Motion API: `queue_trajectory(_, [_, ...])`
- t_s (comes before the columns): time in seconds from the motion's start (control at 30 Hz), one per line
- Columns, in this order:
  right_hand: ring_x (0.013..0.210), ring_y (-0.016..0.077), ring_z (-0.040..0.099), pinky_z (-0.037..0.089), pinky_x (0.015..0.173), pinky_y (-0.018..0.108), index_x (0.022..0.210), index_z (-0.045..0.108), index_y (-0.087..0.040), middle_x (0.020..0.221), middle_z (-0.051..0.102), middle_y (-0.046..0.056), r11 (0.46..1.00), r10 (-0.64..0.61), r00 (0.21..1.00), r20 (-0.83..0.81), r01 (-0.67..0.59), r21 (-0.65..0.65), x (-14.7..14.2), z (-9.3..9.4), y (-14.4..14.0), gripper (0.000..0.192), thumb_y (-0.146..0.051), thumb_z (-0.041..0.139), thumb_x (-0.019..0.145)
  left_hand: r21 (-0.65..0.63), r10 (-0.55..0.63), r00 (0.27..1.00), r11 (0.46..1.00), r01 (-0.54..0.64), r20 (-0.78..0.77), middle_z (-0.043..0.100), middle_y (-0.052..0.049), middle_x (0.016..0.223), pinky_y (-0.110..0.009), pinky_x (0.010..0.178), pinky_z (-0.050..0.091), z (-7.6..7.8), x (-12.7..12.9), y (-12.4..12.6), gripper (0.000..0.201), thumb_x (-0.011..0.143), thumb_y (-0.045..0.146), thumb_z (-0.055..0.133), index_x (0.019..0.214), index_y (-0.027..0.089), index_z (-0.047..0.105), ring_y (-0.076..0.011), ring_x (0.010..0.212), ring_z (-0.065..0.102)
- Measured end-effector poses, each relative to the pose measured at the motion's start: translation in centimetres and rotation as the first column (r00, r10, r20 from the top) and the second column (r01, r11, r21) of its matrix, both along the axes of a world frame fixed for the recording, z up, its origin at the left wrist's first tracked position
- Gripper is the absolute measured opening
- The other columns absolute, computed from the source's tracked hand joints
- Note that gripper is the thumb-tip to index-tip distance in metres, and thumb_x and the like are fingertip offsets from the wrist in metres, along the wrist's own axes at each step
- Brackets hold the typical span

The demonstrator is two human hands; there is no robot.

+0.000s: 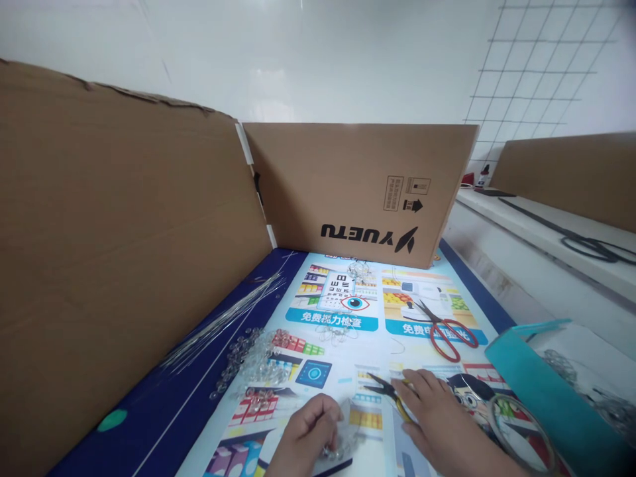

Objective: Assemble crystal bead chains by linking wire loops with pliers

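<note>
My left hand (311,427) is closed, its fingers curled at a clear beaded wire piece (338,452), partly hidden by the hand. On the right, my right hand (437,417) lies over yellow-handled pliers (401,405), the handles between thumb and fingers and the dark jaws pointing left. Clear round beads (265,364) are heaped on the printed sheet to the left. Behind them lies a bundle of thin straight wires (223,324). Finished-looking beaded wire pieces (338,326) rest ahead of my hands, and another beaded wire cluster (360,270) lies farther back.
Red-handled scissors (450,338) lie open beyond my right hand. A teal box (551,391) with wire coils stands at the right, beside a roll of tape (521,430). Cardboard panels (358,179) wall the back and left (119,252). A white ledge (556,218) runs along the right.
</note>
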State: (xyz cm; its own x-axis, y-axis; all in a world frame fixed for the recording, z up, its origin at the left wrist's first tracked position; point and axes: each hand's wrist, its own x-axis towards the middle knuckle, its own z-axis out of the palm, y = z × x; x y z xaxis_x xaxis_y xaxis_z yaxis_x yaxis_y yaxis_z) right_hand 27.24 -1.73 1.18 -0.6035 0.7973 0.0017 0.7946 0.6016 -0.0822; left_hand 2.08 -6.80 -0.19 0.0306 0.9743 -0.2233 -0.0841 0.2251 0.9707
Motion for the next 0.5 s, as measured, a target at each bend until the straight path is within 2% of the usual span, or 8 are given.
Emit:
queue_trajectory(0.13, [0.101, 0.0295, 0.045, 0.036, 0.084, 0.046, 0.127, 0.043, -0.021, 0.114, 0.052, 0.012, 0.995, 0.016, 0.999, 0.05, -0.021, 0.1, -0.44, -0.31, 0.11, 0.052, -0.008, 0.044, 0.077, -0.01, 0.003, 0.999, 1.0, -0.003, 0.034, 0.051, 0.002, 0.048, -0.023, 0.052, 0.03, -0.26, -0.05, 0.12, 0.032, 0.077, 0.048, 0.055, 0.067, 0.017, 0.054, -0.012, 0.05, 0.041])
queue_trajectory(0.27, [0.094, 0.0273, 0.045, 0.036, 0.082, 0.043, 0.117, 0.05, -0.019, 0.101, 0.052, 0.01, 0.995, -0.019, 1.0, 0.015, 0.018, 0.095, -0.76, -0.06, 0.19, 0.044, -0.01, 0.046, 0.074, -0.056, -0.015, 0.994, 0.998, 0.021, 0.11, 0.048, 0.003, 0.046, -0.022, 0.051, 0.029, -0.35, 0.15, 0.07, 0.035, 0.074, 0.051, 0.058, 0.067, 0.017, 0.055, -0.0116, 0.048, 0.044])
queue_trajectory(0.37, [0.091, 0.0276, 0.046, 0.036, 0.08, 0.042, 0.103, 0.056, -0.017, 0.096, 0.052, 0.011, 0.994, -0.026, 0.999, 0.023, 0.024, 0.108, -0.74, -0.06, 0.16, 0.037, -0.008, 0.048, 0.068, -0.095, -0.026, 0.986, 0.995, 0.042, 0.164, 0.048, 0.004, 0.045, -0.022, 0.049, 0.026, -0.27, 0.28, -0.02, 0.035, 0.072, 0.051, 0.06, 0.068, 0.017, 0.056, -0.0108, 0.046, 0.043])
queue_trajectory(0.5, [0.091, 0.0303, 0.046, 0.036, 0.081, 0.045, 0.106, 0.054, -0.013, 0.098, 0.053, 0.014, 0.98, -0.003, 0.999, 0.046, -0.006, 0.2, -0.79, -0.61, 0.08, 0.043, -0.007, 0.049, 0.065, -0.133, -0.035, 0.982, 0.989, 0.061, 0.188, 0.05, 0.003, 0.046, -0.02, 0.047, 0.023, -0.22, 0.35, -0.12, 0.035, 0.073, 0.051, 0.06, 0.069, 0.017, 0.055, -0.0098, 0.046, 0.042])
